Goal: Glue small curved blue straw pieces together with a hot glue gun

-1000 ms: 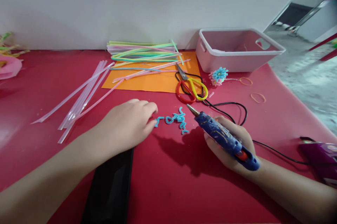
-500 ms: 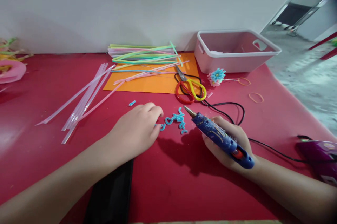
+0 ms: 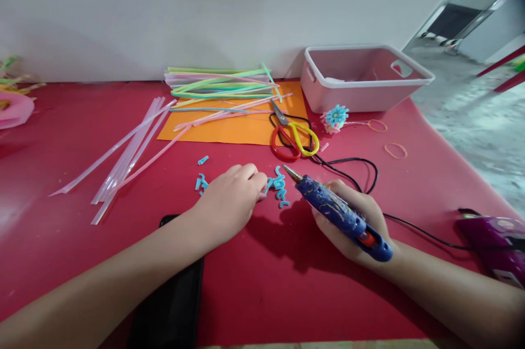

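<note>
My right hand (image 3: 355, 223) grips a blue glue gun (image 3: 340, 213), its metal nozzle pointing up-left toward a small cluster of curled blue straw pieces (image 3: 279, 187) on the red table (image 3: 262, 261). My left hand (image 3: 229, 201) rests palm down just left of that cluster, fingers curled together with the tips at the pieces; what they pinch is hidden. More blue pieces (image 3: 200, 182) lie left of this hand, and one (image 3: 202, 160) farther back.
Red-and-yellow scissors (image 3: 293, 138) lie on an orange sheet (image 3: 238, 124) under coloured straws (image 3: 217, 83). Clear straws (image 3: 123, 155) lie left. A white bin (image 3: 363, 78), a blue flower (image 3: 336, 117), rubber bands (image 3: 395, 150), a black cord (image 3: 353, 166), a purple device (image 3: 492, 242) and a black phone (image 3: 172, 305) surround me.
My left hand slid right, up to the blue cluster, uncovering several blue pieces to its left. The glue gun shifted slightly left and up.
</note>
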